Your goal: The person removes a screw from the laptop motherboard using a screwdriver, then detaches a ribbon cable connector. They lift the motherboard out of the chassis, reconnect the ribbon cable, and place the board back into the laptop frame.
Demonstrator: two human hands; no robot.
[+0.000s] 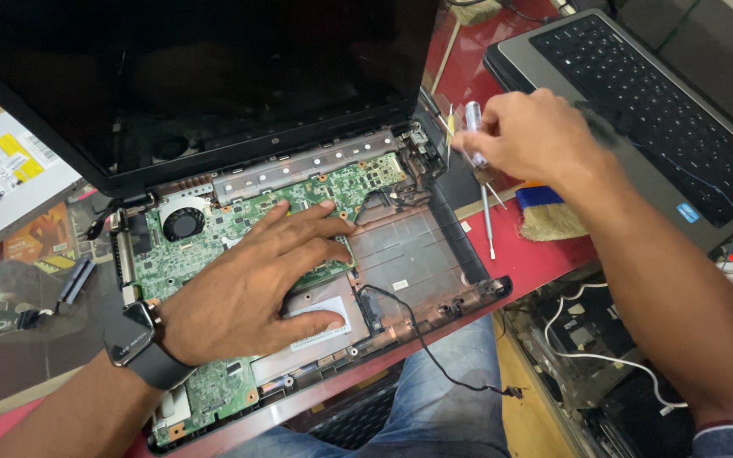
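Even, fairly bright light is falling from above, leaving only soft shadows under the left hand [256, 280] on the green circuit board [214, 237]. The dark laptop screen [197, 76] at upper left is showing faint, dull reflections. The right hand [528, 136] is smearing slightly with motion blur, and straight edges are bending near the frame's corners.

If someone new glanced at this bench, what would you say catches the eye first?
The opened laptop in the middle, its green circuit board bare under the dark screen. The left hand, with a wristwatch, lies flat on that board. At upper right, the right hand grips a screwdriver beside a second laptop.
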